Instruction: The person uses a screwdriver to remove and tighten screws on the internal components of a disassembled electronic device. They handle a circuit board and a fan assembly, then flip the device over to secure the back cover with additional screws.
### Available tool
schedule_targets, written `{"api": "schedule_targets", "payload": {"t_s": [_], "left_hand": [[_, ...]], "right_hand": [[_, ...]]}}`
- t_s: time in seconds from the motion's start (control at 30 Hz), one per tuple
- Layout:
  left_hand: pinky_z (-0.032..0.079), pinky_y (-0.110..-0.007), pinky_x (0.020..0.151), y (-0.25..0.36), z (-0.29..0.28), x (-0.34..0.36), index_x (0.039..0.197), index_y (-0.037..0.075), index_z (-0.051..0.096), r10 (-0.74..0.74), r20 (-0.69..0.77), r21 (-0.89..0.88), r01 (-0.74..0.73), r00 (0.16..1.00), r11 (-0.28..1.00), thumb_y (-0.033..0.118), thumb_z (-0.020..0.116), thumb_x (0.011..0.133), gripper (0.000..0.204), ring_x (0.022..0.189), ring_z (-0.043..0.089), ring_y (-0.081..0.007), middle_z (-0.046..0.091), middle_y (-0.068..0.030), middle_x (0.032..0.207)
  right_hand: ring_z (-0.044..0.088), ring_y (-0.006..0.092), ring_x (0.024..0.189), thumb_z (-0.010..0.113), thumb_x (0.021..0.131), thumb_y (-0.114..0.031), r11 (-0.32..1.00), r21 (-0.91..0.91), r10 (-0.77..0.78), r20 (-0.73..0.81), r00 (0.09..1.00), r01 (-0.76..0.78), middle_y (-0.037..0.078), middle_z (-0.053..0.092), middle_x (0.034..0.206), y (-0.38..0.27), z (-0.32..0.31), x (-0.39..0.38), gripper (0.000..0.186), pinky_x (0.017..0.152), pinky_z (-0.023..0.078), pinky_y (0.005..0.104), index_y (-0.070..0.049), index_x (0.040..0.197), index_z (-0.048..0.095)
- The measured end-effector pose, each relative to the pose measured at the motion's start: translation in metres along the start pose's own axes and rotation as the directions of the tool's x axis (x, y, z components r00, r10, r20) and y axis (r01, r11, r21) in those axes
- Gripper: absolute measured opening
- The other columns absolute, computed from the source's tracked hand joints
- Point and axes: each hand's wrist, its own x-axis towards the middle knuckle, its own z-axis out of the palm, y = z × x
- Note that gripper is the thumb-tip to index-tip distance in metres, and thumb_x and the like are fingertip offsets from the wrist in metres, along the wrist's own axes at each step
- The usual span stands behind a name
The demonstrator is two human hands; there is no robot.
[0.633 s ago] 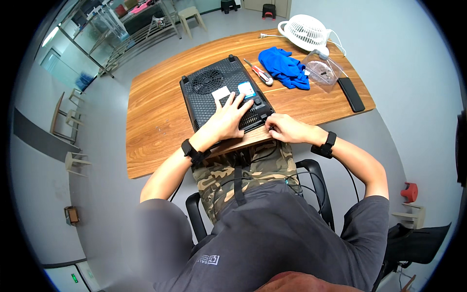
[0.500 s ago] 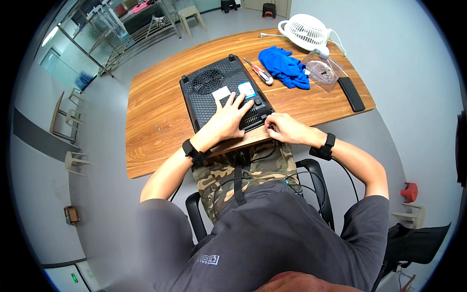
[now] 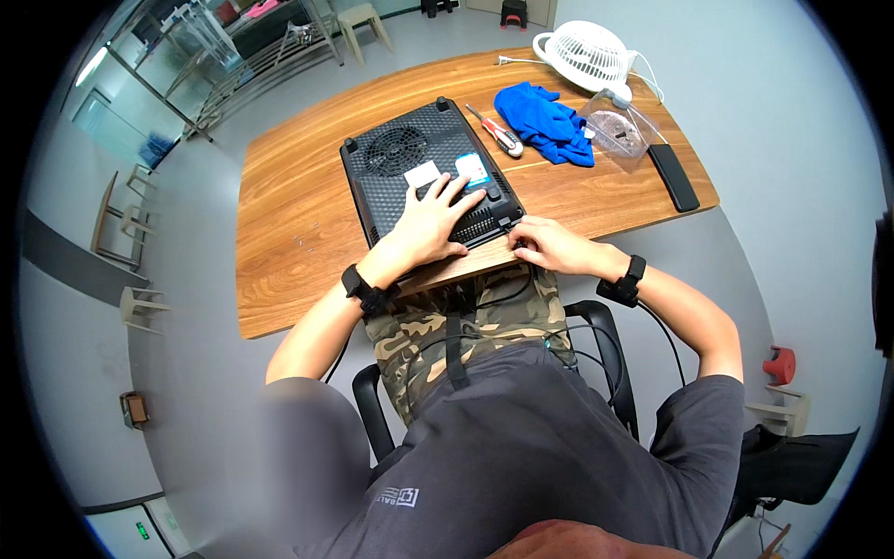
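Note:
A black induction cooker (image 3: 386,191) lies bottom up on the wooden table, its round fan grille at the far end and rubber feet at the corners. My left hand (image 3: 430,224) rests flat on its near part, fingers spread beside a white label and a blue-and-white sticker. At the cooker's near right corner, my right hand (image 3: 549,244) is closed in a pinch on a black cord (image 3: 533,276), which hangs over the table edge toward my lap. The fingers partly hide where the cord meets the cooker.
Right of the cooker lie a red-and-grey screwdriver (image 3: 503,140) and a blue cloth (image 3: 549,129). Beyond them are a clear plastic box (image 3: 626,144), a black phone-like slab (image 3: 674,177) and a white fan (image 3: 587,56). Several tiny screws (image 3: 300,241) lie on the table (image 3: 279,289) at left.
The view has shifted slightly. My left hand stays pressed on the cooker, and the right fingers have moved only a little at its corner.

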Motion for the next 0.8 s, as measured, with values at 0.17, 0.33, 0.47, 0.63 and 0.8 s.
{"api": "schedule_targets", "payload": {"t_s": [0.17, 0.33, 0.47, 0.63, 0.8], "left_hand": [[0.029, -0.069, 0.113, -0.007, 0.004, -0.003, 0.161, 0.030, 0.035, 0.032, -0.022, -0.005, -0.032, 0.999, 0.999, 0.047, 0.089, 0.070, 0.107, 0.153, 0.029, -0.0368, 0.029, -0.0107, 0.167], [0.027, -0.064, 0.116, -0.022, 0.011, -0.005, 0.160, 0.031, 0.037, 0.069, -0.054, -0.041, -0.071, 0.996, 0.997, 0.055, 0.080, 0.078, 0.096, 0.153, 0.028, -0.0355, 0.029, -0.0106, 0.167], [0.024, -0.062, 0.119, -0.020, 0.011, -0.009, 0.159, 0.031, 0.039, 0.051, -0.053, -0.090, -0.055, 0.997, 0.994, 0.048, 0.076, 0.088, 0.082, 0.153, 0.029, -0.0354, 0.029, -0.0124, 0.166], [0.018, -0.067, 0.120, -0.018, 0.011, -0.011, 0.160, 0.031, 0.037, 0.023, 0.004, -0.125, -0.023, 1.000, 0.992, 0.038, 0.077, 0.088, 0.082, 0.155, 0.023, -0.0368, 0.023, -0.0127, 0.168], [0.018, -0.068, 0.119, -0.019, 0.009, -0.006, 0.160, 0.032, 0.036, 0.020, 0.054, -0.147, -0.012, 0.998, 0.989, 0.038, 0.077, 0.087, 0.084, 0.155, 0.021, -0.0378, 0.024, -0.0137, 0.167]], "right_hand": [[0.063, 0.0365, 0.094, 0.068, 0.094, -0.012, 0.999, -0.010, 0.030, 0.002, 1.000, -0.030, 0.017, 0.061, 0.100, 0.003, 0.003, -0.002, 0.016, 0.083, 0.052, 0.0450, -0.001, 0.105, 0.064], [0.062, 0.0348, 0.093, 0.068, 0.095, -0.014, 1.000, 0.009, 0.028, -0.009, 1.000, -0.028, 0.017, 0.060, 0.102, -0.001, 0.004, -0.003, 0.019, 0.082, 0.052, 0.0440, -0.002, 0.109, 0.063], [0.062, 0.0335, 0.093, 0.067, 0.096, -0.015, 0.999, 0.020, 0.025, 0.003, 1.000, -0.025, 0.016, 0.060, 0.103, 0.005, 0.007, -0.009, 0.025, 0.082, 0.052, 0.0437, -0.002, 0.117, 0.061], [0.064, 0.0261, 0.087, 0.065, 0.098, -0.014, 0.996, 0.086, -0.001, 0.049, 0.999, -0.003, 0.015, 0.062, 0.106, 0.005, 0.000, -0.011, 0.029, 0.080, 0.054, 0.0400, -0.002, 0.125, 0.059], [0.072, 0.0270, 0.083, 0.065, 0.096, -0.013, 0.997, 0.021, 0.077, -0.111, 0.991, -0.075, 0.017, 0.072, 0.090, 0.025, -0.027, 0.002, 0.020, 0.075, 0.056, 0.0390, 0.002, 0.108, 0.066]]}}
